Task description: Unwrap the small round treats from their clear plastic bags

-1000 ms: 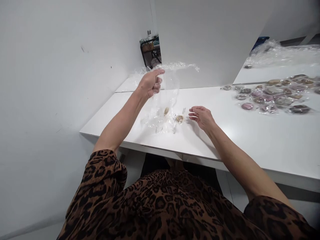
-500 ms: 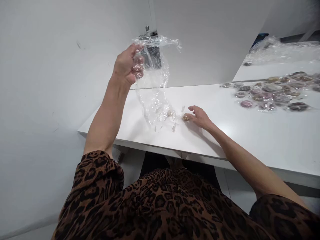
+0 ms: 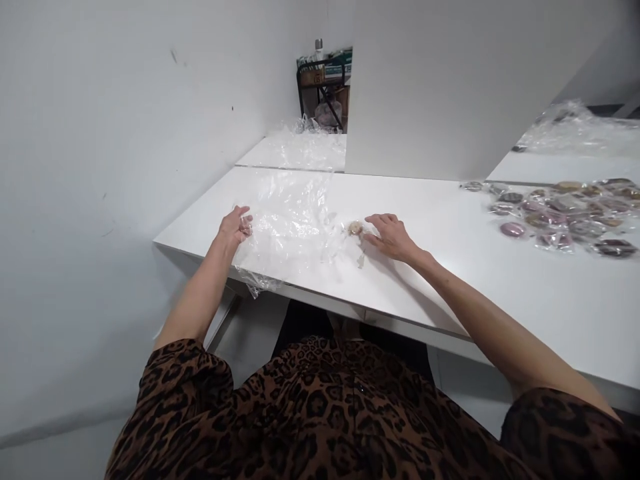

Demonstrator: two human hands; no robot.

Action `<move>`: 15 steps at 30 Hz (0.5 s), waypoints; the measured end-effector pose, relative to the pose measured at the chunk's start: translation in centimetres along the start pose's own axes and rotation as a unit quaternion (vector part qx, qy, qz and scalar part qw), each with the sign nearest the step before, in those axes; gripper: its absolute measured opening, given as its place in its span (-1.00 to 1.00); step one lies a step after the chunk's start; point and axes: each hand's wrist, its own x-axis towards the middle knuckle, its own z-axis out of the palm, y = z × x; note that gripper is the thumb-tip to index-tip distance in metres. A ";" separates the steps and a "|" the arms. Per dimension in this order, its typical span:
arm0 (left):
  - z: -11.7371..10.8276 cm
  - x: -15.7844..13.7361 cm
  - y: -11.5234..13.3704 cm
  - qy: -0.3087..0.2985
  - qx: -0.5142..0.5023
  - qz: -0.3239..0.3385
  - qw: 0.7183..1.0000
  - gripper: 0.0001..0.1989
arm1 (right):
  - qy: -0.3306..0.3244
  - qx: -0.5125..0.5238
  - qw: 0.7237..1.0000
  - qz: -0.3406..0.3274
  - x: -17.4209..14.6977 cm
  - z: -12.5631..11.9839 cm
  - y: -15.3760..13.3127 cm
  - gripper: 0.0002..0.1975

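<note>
A large clear plastic bag point(image 3: 285, 223) lies spread over the left part of the white table, one corner drooping past the front edge. My left hand point(image 3: 237, 227) is at the bag's left side, its fingers curled on the thin plastic. Near the bag's right end sits a small round beige item point(image 3: 355, 228) in clear wrapping. Just right of it is my right hand point(image 3: 393, 237), thumb and fingers apart, the tips close to the wrapping. Whether they touch it I cannot tell.
Several wrapped roundish items point(image 3: 565, 213), pink, brown and grey, lie in a cluster at the right. More clear plastic point(image 3: 575, 137) is behind them. A grey-white panel point(image 3: 425, 87) stands along the back. Beyond it, a black rack point(image 3: 323, 87) holds boxes. A wall point(image 3: 100, 167) borders the left.
My left hand has come down and left from its raised position, laying the plastic bag over the table. My right hand has moved slightly back from the beige item. The view has shifted.
</note>
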 end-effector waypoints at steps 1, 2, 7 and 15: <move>-0.5 0.4 0.2 0.007 -0.009 -0.002 1.000 -0.73 | -0.005 -0.001 1.000 0.000 0.7 0.3 -0.3 -0.50; -0.7 0.7 0.6 0.014 -0.016 0.000 1.000 -0.72 | -0.009 0.000 1.000 0.003 1.4 0.6 -0.4 -0.49; 1.3 3.5 4.7 0.018 -0.090 0.061 0.994 -0.80 | -0.023 -0.018 1.000 0.007 2.7 1.6 -0.5 -0.45; 6.4 10.7 9.0 -0.010 -0.102 0.241 0.965 -0.44 | -0.101 -0.125 0.987 -0.029 2.4 1.2 -1.1 -0.45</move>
